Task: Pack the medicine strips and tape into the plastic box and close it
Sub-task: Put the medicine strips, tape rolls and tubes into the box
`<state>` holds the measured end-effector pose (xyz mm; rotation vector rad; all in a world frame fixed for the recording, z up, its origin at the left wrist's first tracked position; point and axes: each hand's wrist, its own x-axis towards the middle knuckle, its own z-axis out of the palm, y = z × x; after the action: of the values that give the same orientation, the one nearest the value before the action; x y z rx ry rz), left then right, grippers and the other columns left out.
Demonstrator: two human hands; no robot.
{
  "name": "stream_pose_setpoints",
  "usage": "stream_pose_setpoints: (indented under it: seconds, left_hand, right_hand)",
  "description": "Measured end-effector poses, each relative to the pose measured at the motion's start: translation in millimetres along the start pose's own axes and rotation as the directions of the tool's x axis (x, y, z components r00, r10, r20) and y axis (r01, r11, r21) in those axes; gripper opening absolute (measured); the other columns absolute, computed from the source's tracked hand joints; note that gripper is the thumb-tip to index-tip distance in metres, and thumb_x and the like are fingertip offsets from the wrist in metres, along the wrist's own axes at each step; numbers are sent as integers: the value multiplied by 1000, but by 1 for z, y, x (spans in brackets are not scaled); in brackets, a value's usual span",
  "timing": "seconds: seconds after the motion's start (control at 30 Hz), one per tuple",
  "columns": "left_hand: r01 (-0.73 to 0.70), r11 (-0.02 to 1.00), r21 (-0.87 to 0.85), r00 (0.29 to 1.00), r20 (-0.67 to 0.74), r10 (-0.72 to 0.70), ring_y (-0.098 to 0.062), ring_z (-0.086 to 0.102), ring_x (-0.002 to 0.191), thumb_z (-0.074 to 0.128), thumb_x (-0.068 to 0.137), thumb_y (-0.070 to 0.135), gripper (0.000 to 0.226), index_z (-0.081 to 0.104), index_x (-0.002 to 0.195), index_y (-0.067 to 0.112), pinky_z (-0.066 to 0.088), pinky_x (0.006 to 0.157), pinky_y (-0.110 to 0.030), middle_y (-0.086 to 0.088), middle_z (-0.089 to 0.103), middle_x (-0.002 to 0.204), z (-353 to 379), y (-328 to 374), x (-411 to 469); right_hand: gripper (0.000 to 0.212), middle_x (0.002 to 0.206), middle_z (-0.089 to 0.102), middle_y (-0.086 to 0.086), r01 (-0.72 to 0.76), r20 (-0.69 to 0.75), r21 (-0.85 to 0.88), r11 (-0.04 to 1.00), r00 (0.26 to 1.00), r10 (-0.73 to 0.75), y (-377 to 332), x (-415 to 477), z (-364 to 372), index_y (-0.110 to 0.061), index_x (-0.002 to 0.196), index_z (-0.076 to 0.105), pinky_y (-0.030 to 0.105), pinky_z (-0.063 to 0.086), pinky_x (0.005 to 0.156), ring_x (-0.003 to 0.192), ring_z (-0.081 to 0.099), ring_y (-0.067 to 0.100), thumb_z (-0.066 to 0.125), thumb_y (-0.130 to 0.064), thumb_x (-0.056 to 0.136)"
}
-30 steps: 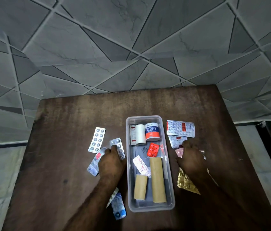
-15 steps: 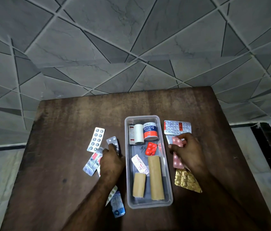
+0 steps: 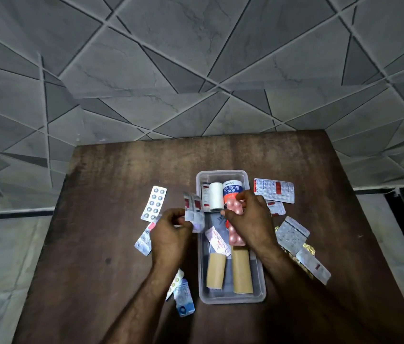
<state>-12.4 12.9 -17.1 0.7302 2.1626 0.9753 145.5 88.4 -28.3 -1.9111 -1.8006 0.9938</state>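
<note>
Plainly the packing step is in hand, with the closing yet to come. The right hand [image 3: 248, 219] is pinched on a pink blister strip [image 3: 236, 225] and holds it over the middle of the clear plastic box [image 3: 261, 291], the strip's lower end just above the taller brown roll [image 3: 242, 270]. The left hand [image 3: 171, 234] grips a silver strip with red print [image 3: 193, 209], lifted off the table [image 3: 111, 194] and standing just beside the box's left wall.

Inside the box lie the white roll [image 3: 216, 196], the adhesive tape [image 3: 232, 191], a shorter brown roll [image 3: 215, 270] and a small white strip [image 3: 217, 240]. Other strips lie outside it: a silver ten-tablet strip [image 3: 153, 203] to the left, a blue-printed one [image 3: 183, 297] near the left forearm, a large red-marked strip [image 3: 274, 190] and a smaller one [image 3: 276, 207] to the right, and a few foil pieces [image 3: 291, 234] by the right forearm, though how many lie stacked there is hard to tell in the dim light.

The next move, I judge, is to lay the pink strip flat inside and bring the silver one over the wall after it. No lid is visible.
</note>
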Motion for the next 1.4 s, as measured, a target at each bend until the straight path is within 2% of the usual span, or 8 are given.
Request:
stream_pose_setpoints:
  seconds: [0.13, 0.3, 0.5, 0.67, 0.83, 1.07, 1.27, 1.4]
  left_hand:
    - [-104, 992, 71, 994, 48, 100, -16, 63, 75, 63, 80, 10, 17, 69, 93, 19, 35, 62, -18, 7, 68, 79, 21, 1, -23]
    - [-165, 969, 182, 985, 83, 152, -22, 68, 81, 58, 84, 16, 19, 66, 100, 17, 51, 70, -29, -2, 74, 90, 29, -9, -33]
    - [-227, 914, 335, 965, 205, 164, -31, 70, 84, 54, 86, 27, 20, 55, 105, 18, 54, 67, -33, -8, 74, 90, 30, -10, -35]
    - [-297, 809, 507, 936, 321, 143, -34, 67, 92, 51, 87, 27, 24, 59, 104, 13, 45, 68, -30, -13, 72, 99, 25, -1, -34]
    - [-339, 686, 643, 923, 368, 111, -34, 66, 96, 46, 91, 31, 27, 62, 104, 14, 45, 71, -31, -13, 68, 104, 25, 4, -34]
    - [-412, 589, 695, 893, 436, 110, -34, 65, 102, 59, 88, 26, 27, 60, 110, 10, 51, 79, -35, -14, 66, 109, 36, 14, -26]
    - [-463, 572, 677, 876, 450, 175, -33, 68, 97, 48, 92, 21, 23, 60, 110, 12, 53, 79, -38, -11, 70, 106, 41, 3, -29]
    - [-446, 622, 643, 884, 427, 192, -35, 68, 95, 45, 92, 23, 24, 61, 108, 14, 52, 77, -36, -12, 70, 102, 38, -3, -28]
  right_hand:
    - [47, 117, 53, 10, 28, 16, -136, 990, 1000, -26, -5, -3, 14, -21, 116, 53, 36, 50, 84, 101, 60, 30, 71, -40, 77]
    - [42, 116, 54, 13, 24, -4, -194, 981, 1000, -25, -6, -8, 21, -17, 117, 52, 43, 52, 86, 102, 60, 33, 62, -41, 83]
    - [43, 119, 53, 15, 73, 27, -252, 965, 997, -69, -7, -11, 21, -10, 120, 53, 38, 49, 86, 105, 58, 32, 58, -38, 89]
    - [41, 118, 54, 17, 80, 26, -254, 964, 997, -76, -6, -11, 19, -9, 118, 56, 37, 49, 86, 103, 59, 33, 59, -37, 88]
    - [40, 115, 53, 17, 56, 22, -230, 972, 998, -52, -5, -10, 17, -9, 116, 57, 39, 51, 84, 99, 60, 36, 61, -37, 87]
    - [49, 128, 51, 20, 87, 73, -312, 946, 995, -67, -9, -7, 27, -6, 124, 51, 40, 46, 91, 110, 56, 38, 59, -39, 89]
    - [60, 136, 49, 20, 113, 136, -343, 932, 988, -69, -3, -8, 35, -4, 131, 47, 38, 45, 95, 115, 55, 35, 60, -43, 87]
    - [48, 127, 57, 18, 138, 168, -254, 957, 981, -97, 1, -8, 36, -5, 121, 53, 37, 45, 91, 114, 56, 34, 61, -40, 89]
